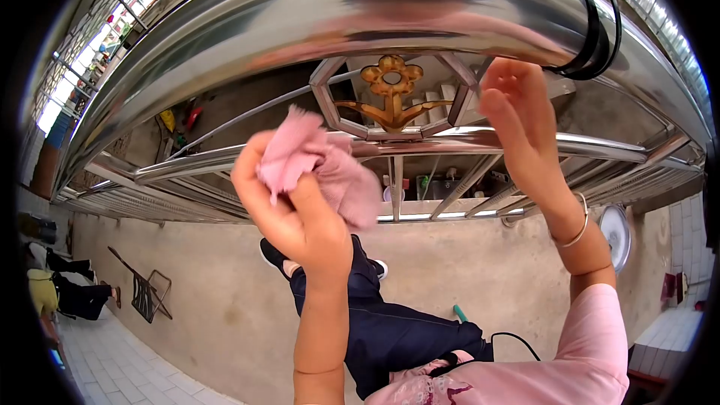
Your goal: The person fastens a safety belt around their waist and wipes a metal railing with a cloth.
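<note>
A crumpled pink cloth (326, 169) is held in my left hand (281, 206), whose fingers are wrapped round it, in front of the lower rail. My right hand (521, 116) is raised just below the thick shiny metal handrail (300, 15), right of the gold flower ornament (392, 94). Its fingers are bent and apart with nothing between them; whether the fingertips touch the handrail I cannot tell. The ornament sits in a hexagonal metal frame. A bracelet is on my right wrist.
Thin metal bars (397, 187) run below the handrail. Black straps (592, 37) circle the handrail at the right. A folding chair (146, 292) stands on the floor at the left, near another person (75, 296). A round metal basin (615, 236) is at the right.
</note>
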`<action>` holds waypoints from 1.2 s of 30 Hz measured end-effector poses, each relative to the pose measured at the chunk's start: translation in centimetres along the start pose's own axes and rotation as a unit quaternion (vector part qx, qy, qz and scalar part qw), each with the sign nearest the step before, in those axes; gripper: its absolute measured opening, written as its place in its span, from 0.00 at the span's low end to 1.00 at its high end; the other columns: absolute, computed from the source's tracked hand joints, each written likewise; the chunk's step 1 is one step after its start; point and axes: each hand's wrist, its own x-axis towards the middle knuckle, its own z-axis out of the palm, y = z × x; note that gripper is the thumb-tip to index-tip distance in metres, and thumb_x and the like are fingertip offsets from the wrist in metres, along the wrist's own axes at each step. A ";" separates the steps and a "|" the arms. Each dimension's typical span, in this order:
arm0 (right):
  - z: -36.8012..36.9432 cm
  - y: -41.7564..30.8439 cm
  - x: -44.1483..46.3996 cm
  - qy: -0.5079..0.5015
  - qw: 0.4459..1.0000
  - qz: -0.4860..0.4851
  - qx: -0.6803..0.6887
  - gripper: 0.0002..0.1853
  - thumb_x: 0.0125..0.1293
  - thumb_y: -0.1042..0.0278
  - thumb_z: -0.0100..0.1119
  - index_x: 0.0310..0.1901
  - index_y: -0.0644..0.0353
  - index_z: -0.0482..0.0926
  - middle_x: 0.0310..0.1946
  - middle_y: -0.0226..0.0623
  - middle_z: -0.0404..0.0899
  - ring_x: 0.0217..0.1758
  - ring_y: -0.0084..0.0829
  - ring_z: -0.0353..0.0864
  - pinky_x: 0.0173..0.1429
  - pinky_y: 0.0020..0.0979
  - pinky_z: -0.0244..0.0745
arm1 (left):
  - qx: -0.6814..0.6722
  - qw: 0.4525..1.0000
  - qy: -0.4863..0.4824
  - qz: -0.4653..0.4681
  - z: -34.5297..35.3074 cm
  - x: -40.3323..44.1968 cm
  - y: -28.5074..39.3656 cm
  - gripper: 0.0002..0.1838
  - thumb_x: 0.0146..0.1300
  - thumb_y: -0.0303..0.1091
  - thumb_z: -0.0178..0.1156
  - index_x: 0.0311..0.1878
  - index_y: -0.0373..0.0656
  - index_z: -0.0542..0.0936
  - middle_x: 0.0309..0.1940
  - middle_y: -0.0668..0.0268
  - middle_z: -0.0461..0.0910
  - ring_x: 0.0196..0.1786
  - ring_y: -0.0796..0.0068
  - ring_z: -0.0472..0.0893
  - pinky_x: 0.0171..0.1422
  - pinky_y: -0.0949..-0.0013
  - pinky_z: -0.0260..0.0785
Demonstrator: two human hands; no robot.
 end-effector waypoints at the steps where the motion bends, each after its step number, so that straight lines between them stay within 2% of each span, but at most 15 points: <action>1: 0.3 0.4 0.6 -0.001 1.000 -0.001 0.003 0.09 0.73 0.66 0.60 0.40 0.65 0.79 0.36 0.31 0.77 0.41 0.25 0.77 0.49 0.28 0.73 | 0.038 0.998 -0.002 0.050 0.6 0.9 -0.1 0.14 0.73 0.25 0.51 0.60 0.35 0.69 0.54 0.61 0.74 0.53 0.74 0.75 0.62 0.69 0.68; 4: 0.5 1.6 3.1 -0.090 0.989 -0.021 0.113 0.12 0.69 0.64 0.66 0.46 0.64 0.81 0.42 0.30 0.81 0.45 0.25 0.79 0.54 0.27 0.74 | 0.061 0.986 0.023 0.152 2.6 3.1 -0.8 0.17 0.69 0.32 0.64 0.56 0.37 0.72 0.44 0.63 0.73 0.48 0.73 0.74 0.58 0.69 0.66; 6: -0.4 0.7 5.5 -0.298 0.936 0.084 0.167 0.21 0.63 0.61 0.73 0.54 0.62 0.81 0.47 0.32 0.83 0.49 0.24 0.81 0.55 0.27 0.75 | 0.106 0.973 0.025 0.206 3.3 3.6 -1.2 0.19 0.67 0.32 0.67 0.56 0.37 0.73 0.44 0.63 0.73 0.47 0.72 0.74 0.56 0.70 0.66; 7: -0.4 0.5 6.0 -0.329 0.913 0.166 0.176 0.26 0.59 0.60 0.76 0.57 0.61 0.81 0.47 0.31 0.84 0.49 0.23 0.81 0.53 0.26 0.76 | 0.144 0.955 0.025 0.257 3.6 3.7 -1.4 0.21 0.65 0.32 0.69 0.56 0.38 0.73 0.44 0.63 0.73 0.46 0.72 0.74 0.55 0.70 0.66; 10: -0.6 -0.1 7.4 -0.400 0.896 0.149 0.123 0.26 0.59 0.60 0.76 0.58 0.59 0.81 0.47 0.30 0.84 0.48 0.23 0.80 0.53 0.27 0.76 | 0.177 0.935 -0.033 0.305 4.2 4.5 -2.0 0.20 0.54 0.24 0.74 0.49 0.40 0.79 0.43 0.62 0.74 0.43 0.67 0.74 0.50 0.69 0.67; 11: -0.6 -0.3 7.6 -0.421 0.879 0.162 0.152 0.26 0.59 0.61 0.76 0.58 0.58 0.81 0.47 0.29 0.83 0.48 0.23 0.80 0.54 0.28 0.75 | 0.137 0.949 0.035 0.281 5.8 3.4 -1.5 0.21 0.47 0.22 0.75 0.47 0.44 0.82 0.42 0.63 0.74 0.42 0.65 0.73 0.47 0.68 0.67; 12: -0.4 -0.4 7.7 -0.399 0.889 0.172 0.148 0.26 0.51 0.74 0.77 0.55 0.64 0.82 0.46 0.32 0.85 0.49 0.22 0.81 0.52 0.26 0.77 | 0.139 0.949 0.036 0.281 5.7 3.5 -1.4 0.21 0.47 0.22 0.75 0.47 0.44 0.82 0.42 0.63 0.74 0.42 0.65 0.73 0.47 0.68 0.67; 14: -0.5 -0.5 7.9 -0.425 0.871 0.213 0.126 0.26 0.51 0.72 0.78 0.53 0.65 0.83 0.46 0.32 0.85 0.48 0.21 0.80 0.51 0.26 0.76 | 0.263 0.904 -0.005 0.336 5.3 3.5 -1.5 0.13 0.58 0.21 0.69 0.46 0.39 0.80 0.44 0.61 0.76 0.46 0.68 0.76 0.53 0.66 0.69; 18: -0.9 -0.7 7.8 -0.431 0.854 0.228 0.181 0.25 0.51 0.72 0.78 0.53 0.65 0.83 0.45 0.31 0.85 0.47 0.21 0.81 0.49 0.25 0.76 | 0.246 0.903 -0.079 0.344 4.2 2.9 -2.1 0.16 0.54 0.20 0.71 0.47 0.39 0.81 0.44 0.59 0.76 0.43 0.64 0.77 0.49 0.66 0.71; 20: -1.1 -0.6 7.7 -0.440 0.859 0.214 0.152 0.27 0.51 0.72 0.78 0.55 0.64 0.83 0.45 0.31 0.85 0.47 0.21 0.80 0.46 0.24 0.76 | 0.254 0.899 -0.065 0.351 4.0 2.2 -3.0 0.16 0.53 0.20 0.70 0.46 0.38 0.81 0.43 0.59 0.77 0.42 0.63 0.78 0.49 0.65 0.72; 22: -0.7 -0.1 7.3 -0.420 0.861 0.206 0.199 0.27 0.51 0.71 0.79 0.54 0.64 0.83 0.44 0.31 0.85 0.46 0.21 0.81 0.45 0.24 0.76 | 0.232 0.920 -0.020 0.315 4.2 1.9 -3.0 0.25 0.43 0.21 0.75 0.49 0.47 0.84 0.38 0.67 0.79 0.42 0.66 0.75 0.44 0.69 0.67; 30: -0.9 0.1 7.7 -0.425 0.866 0.161 0.209 0.25 0.51 0.73 0.79 0.53 0.64 0.83 0.47 0.34 0.85 0.49 0.25 0.82 0.52 0.28 0.79 | 0.242 0.914 -0.014 0.325 5.3 3.4 -1.9 0.23 0.45 0.25 0.79 0.46 0.44 0.82 0.41 0.65 0.79 0.43 0.66 0.76 0.47 0.68 0.68; 33: -1.0 0.0 7.5 -0.420 0.861 0.203 0.205 0.26 0.51 0.74 0.78 0.54 0.63 0.82 0.47 0.35 0.85 0.51 0.26 0.82 0.56 0.30 0.78 | 0.117 0.965 0.023 0.233 5.8 2.9 -2.3 0.26 0.45 0.31 0.81 0.46 0.41 0.78 0.44 0.64 0.74 0.44 0.67 0.75 0.48 0.69 0.67; 35: -1.0 0.1 7.4 -0.418 0.864 0.201 0.197 0.27 0.52 0.74 0.78 0.55 0.64 0.81 0.47 0.35 0.85 0.52 0.27 0.82 0.57 0.31 0.78 | 0.085 0.976 0.021 0.201 6.0 2.9 -2.4 0.30 0.55 0.27 0.72 0.56 0.35 0.65 0.52 0.60 0.70 0.54 0.72 0.72 0.66 0.68 0.63; 36: -0.9 0.1 7.4 -0.419 0.863 0.202 0.198 0.27 0.52 0.74 0.78 0.55 0.64 0.81 0.47 0.35 0.85 0.52 0.27 0.82 0.57 0.31 0.78 | 0.087 0.976 0.021 0.199 5.9 3.1 -2.4 0.30 0.55 0.27 0.72 0.56 0.35 0.65 0.52 0.60 0.70 0.54 0.72 0.72 0.66 0.68 0.63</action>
